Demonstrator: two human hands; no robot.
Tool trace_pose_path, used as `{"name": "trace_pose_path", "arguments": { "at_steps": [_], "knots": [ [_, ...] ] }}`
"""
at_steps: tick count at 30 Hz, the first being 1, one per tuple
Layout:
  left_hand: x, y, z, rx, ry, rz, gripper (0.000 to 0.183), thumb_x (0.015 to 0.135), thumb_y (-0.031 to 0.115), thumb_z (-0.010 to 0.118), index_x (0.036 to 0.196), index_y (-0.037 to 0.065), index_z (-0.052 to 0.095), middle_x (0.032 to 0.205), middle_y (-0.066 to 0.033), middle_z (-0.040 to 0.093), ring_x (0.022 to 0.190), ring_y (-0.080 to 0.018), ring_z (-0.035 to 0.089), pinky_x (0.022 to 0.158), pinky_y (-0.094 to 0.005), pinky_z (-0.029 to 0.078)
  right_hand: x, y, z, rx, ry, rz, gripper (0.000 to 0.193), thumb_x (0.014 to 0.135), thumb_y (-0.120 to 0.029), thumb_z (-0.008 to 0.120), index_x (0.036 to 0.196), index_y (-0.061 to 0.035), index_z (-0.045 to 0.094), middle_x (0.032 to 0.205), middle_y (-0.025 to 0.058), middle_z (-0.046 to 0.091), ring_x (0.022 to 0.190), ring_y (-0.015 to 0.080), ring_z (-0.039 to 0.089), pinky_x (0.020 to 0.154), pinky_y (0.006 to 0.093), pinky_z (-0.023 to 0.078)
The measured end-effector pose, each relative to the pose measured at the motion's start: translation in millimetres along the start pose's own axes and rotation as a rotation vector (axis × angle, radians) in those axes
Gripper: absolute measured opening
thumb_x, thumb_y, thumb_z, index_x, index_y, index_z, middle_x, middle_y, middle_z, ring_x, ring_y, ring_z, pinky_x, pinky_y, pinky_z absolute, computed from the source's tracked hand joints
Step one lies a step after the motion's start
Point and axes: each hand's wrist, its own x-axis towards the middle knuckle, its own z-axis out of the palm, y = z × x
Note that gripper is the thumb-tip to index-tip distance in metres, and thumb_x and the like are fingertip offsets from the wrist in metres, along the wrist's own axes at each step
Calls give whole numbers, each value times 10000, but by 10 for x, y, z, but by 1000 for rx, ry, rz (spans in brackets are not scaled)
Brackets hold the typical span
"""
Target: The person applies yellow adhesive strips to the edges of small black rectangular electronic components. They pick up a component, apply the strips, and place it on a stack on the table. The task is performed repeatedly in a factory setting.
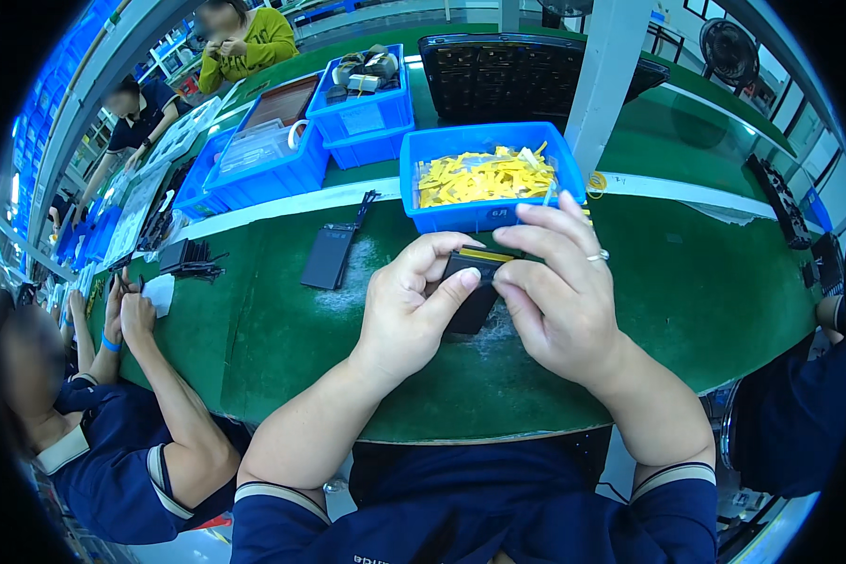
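A flat black case is held over the table in front of me. My left hand is closed around its left side, the thumb pressed on its face. Along the upper end of the case lies a narrow yellow strip. My right hand pinches at the strip's right end with thumb and forefinger, the other fingers raised; the exact pinch point is partly hidden. To the left, a similar black case with a short black cable rests on the green table.
A blue bin full of yellow strips stands just beyond my hands. More blue bins stand at the back left, near a grey post. Black cases with cables lie farther left, beside a co-worker's hands.
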Motion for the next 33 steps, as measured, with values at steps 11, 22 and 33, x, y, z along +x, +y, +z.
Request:
{"name": "trace_pose_path", "arguments": {
  "at_steps": [11, 22, 33],
  "knots": [
    [-25, -48, 43, -123, -39, -107, 265, 921, 21, 530, 1176, -27, 478, 1019, -80, 636, 916, -93, 598, 808, -234, 478, -109, 66, 85, -45, 94, -31, 267, 621, 25, 681, 885, -17, 670, 751, 69, 571, 681, 225, 553, 615, 341, 437],
    [-75, -46, 80, 178, 17, -17, 226, 918, 43, 541, 1132, -19, 510, 922, -64, 664, 828, -81, 613, 733, -225, 481, -95, 72, 62, 147, -11, 310, 136, 679, 6, 702, 785, -22, 621, 745, 96, 586, 689, 270, 576, 615, 369, 452],
    [105, -78, -99, 639, 177, 175, 214, 869, 28, 566, 1074, -29, 549, 800, -79, 648, 729, -80, 591, 670, -246, 482, -106, 67, 73, 276, -191, 369, 94, 688, -13, 660, 710, -24, 569, 682, 80, 557, 637, 228, 573, 581, 356, 445]
  ]
}}
